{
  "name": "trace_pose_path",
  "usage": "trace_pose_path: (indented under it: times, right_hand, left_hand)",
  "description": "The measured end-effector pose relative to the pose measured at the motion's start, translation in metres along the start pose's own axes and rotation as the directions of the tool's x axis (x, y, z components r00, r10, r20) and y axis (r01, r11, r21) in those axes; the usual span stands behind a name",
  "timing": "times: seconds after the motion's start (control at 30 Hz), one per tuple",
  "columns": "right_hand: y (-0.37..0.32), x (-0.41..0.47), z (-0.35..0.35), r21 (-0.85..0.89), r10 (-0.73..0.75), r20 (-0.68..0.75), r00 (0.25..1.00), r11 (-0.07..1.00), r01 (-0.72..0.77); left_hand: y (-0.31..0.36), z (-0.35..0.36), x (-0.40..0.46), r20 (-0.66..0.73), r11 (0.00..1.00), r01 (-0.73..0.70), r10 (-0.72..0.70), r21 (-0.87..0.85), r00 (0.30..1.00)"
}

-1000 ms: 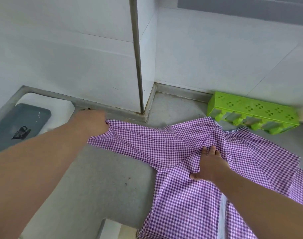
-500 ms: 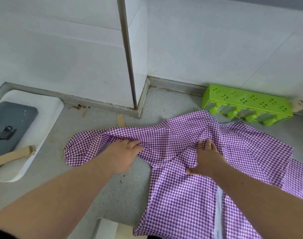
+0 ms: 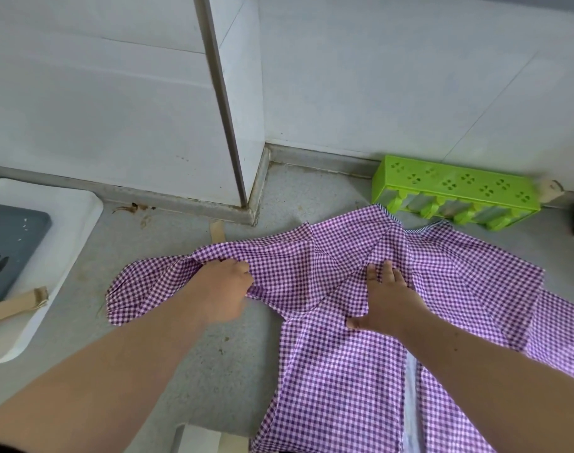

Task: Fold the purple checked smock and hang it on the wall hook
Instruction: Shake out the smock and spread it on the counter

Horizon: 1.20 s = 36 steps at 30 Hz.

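A grey counter runs up to white tiled walls that meet at a projecting corner edged with a metal strip. At the back right stands a lime-green plastic rack with cut-out holes — close against the wall. On the left lies a white tray holding a dark grey board, a tan strip on its near edge.

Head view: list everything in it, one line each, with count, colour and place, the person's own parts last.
smock: one, purple checked, spread on the grey counter, centre to right.
rack: one, lime green, against the back wall, right.
tray: one, white, far left.
mat: one, dark grey, in the tray.
cardboard strip: one, tan, over the tray's near edge.
left hand: one, gripping the smock's sleeve.
right hand: one, flat on the smock.
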State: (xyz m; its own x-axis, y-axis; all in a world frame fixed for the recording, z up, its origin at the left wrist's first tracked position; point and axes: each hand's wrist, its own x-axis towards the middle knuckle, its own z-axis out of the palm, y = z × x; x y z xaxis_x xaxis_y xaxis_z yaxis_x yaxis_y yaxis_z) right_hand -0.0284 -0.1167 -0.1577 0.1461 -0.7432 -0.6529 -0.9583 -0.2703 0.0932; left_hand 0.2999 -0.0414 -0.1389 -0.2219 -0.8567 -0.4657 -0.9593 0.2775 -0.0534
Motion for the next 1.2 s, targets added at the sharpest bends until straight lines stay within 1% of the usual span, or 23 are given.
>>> trace_pose_path:
  times: [0.07, 0.17, 0.23, 0.27, 0.3, 0.33, 0.37, 0.4, 0.43, 0.47, 0.5, 0.57, 0.63, 0.67, 0.73, 0.77, 0.8, 0.83, 0.93, 1.0, 1.07, 1.13, 1.2]
  right_hand:
    - [0.000, -0.001, -0.001, -0.008, -0.004, 0.009, 1.000, 1.000, 0.004]
    - [0.000, -0.002, -0.003, -0.015, -0.008, 0.010, 1.000, 1.000, 0.008]
    - [-0.001, -0.003, -0.004, -0.014, -0.009, 0.012, 1.000, 1.000, 0.009]
    - [-0.001, -0.003, -0.004, -0.012, -0.007, 0.014, 1.000, 1.000, 0.007]
    - [-0.001, -0.003, -0.004, -0.011, -0.006, 0.015, 1.000, 1.000, 0.006]
    - [-0.002, -0.003, -0.004, -0.011, -0.004, 0.019, 1.000, 1.000, 0.004]
    - [-0.003, -0.003, -0.004, -0.014, -0.002, 0.020, 1.000, 1.000, 0.002]
    - [-0.003, -0.002, -0.005, -0.016, 0.001, 0.021, 1.000, 1.000, -0.001]
    - [-0.003, -0.002, -0.005, -0.016, 0.002, 0.023, 1.000, 1.000, -0.002]
    - [-0.003, -0.002, -0.005, -0.016, 0.002, 0.027, 1.000, 1.000, -0.002]
    - [-0.003, -0.002, -0.005, -0.015, 0.002, 0.030, 1.000, 1.000, -0.002]
    - [-0.003, -0.002, -0.005, -0.019, 0.006, 0.030, 1.000, 1.000, -0.006]
    - [-0.004, -0.002, -0.005, -0.023, 0.010, 0.031, 0.999, 1.000, -0.009]
    - [-0.004, -0.002, -0.005, -0.025, 0.011, 0.033, 0.999, 1.000, -0.010]
    - [-0.005, -0.002, -0.006, -0.028, 0.012, 0.033, 0.999, 1.000, -0.011]
    - [-0.005, -0.002, -0.006, -0.031, 0.011, 0.035, 0.999, 0.999, -0.010]
    - [-0.005, -0.002, -0.006, -0.035, 0.011, 0.038, 0.999, 0.999, -0.010]
    - [-0.005, -0.002, -0.007, -0.039, 0.010, 0.040, 0.999, 0.999, -0.009]
    - [-0.005, -0.003, -0.007, -0.042, 0.010, 0.049, 0.999, 0.999, -0.008]
    - [-0.004, -0.003, -0.007, -0.031, 0.013, 0.048, 0.999, 0.999, -0.011]
    - [-0.004, -0.003, -0.008, -0.024, 0.013, 0.046, 0.999, 1.000, -0.012]
    - [-0.004, -0.003, -0.008, -0.027, 0.013, 0.044, 0.999, 1.000, -0.012]
    - [-0.005, -0.004, -0.009, -0.033, 0.014, 0.042, 0.999, 0.999, -0.012]
  left_hand:
    - [-0.004, 0.001, -0.005, 0.105, 0.993, 0.036, -0.024, -0.116, 0.994]
    - [-0.013, -0.002, -0.013, 0.350, 0.902, 0.260, -0.134, -0.345, 0.927]
    - [-0.021, -0.004, -0.020, 0.444, 0.878, 0.347, -0.179, -0.331, 0.878]
    - [-0.024, -0.004, -0.024, 0.429, 0.898, 0.352, -0.219, -0.263, 0.877]
    - [-0.030, -0.003, -0.027, 0.349, 0.911, 0.369, -0.290, -0.184, 0.891]
    - [-0.036, 0.000, -0.031, 0.222, 0.916, 0.384, -0.352, -0.120, 0.909]
    - [-0.042, 0.002, -0.035, 0.115, 0.902, 0.417, -0.405, -0.115, 0.907]
    - [-0.049, 0.005, -0.037, 0.067, 0.875, 0.459, -0.454, -0.155, 0.888]
    - [-0.054, 0.007, -0.037, 0.082, 0.842, 0.495, -0.490, -0.214, 0.868]
    - [-0.056, 0.008, -0.037, 0.148, 0.810, 0.533, -0.512, -0.246, 0.846]
    - [-0.056, 0.009, -0.035, 0.197, 0.795, 0.554, -0.518, -0.246, 0.832]
    - [-0.055, 0.011, -0.031, 0.297, 0.824, 0.537, -0.474, -0.183, 0.829]
    - [-0.055, 0.007, -0.028, 0.400, 0.828, 0.494, -0.371, -0.265, 0.838]
    - [-0.056, 0.004, -0.026, 0.450, 0.806, 0.484, -0.312, -0.340, 0.837]
    - [-0.067, -0.005, -0.024, 0.524, 0.702, 0.495, -0.201, -0.513, 0.828]
    - [-0.076, -0.009, -0.022, 0.540, 0.637, 0.514, -0.177, -0.575, 0.823]
    - [-0.084, -0.015, -0.021, 0.548, 0.608, 0.529, -0.177, -0.593, 0.818]
    - [-0.093, -0.019, -0.019, 0.536, 0.619, 0.536, -0.211, -0.574, 0.817]
    - [-0.118, -0.029, -0.013, 0.370, 0.806, 0.483, -0.356, -0.343, 0.858]
    - [-0.128, -0.029, -0.014, 0.161, 0.834, 0.510, -0.485, -0.212, 0.860]
    - [-0.125, -0.028, -0.018, -0.034, 0.837, 0.540, -0.545, -0.093, 0.838]
    - [-0.106, -0.022, -0.020, -0.164, 0.893, 0.450, -0.442, 0.011, 0.882]
    - [-0.073, -0.021, -0.021, -0.185, 0.986, 0.169, -0.166, 0.004, 0.969]
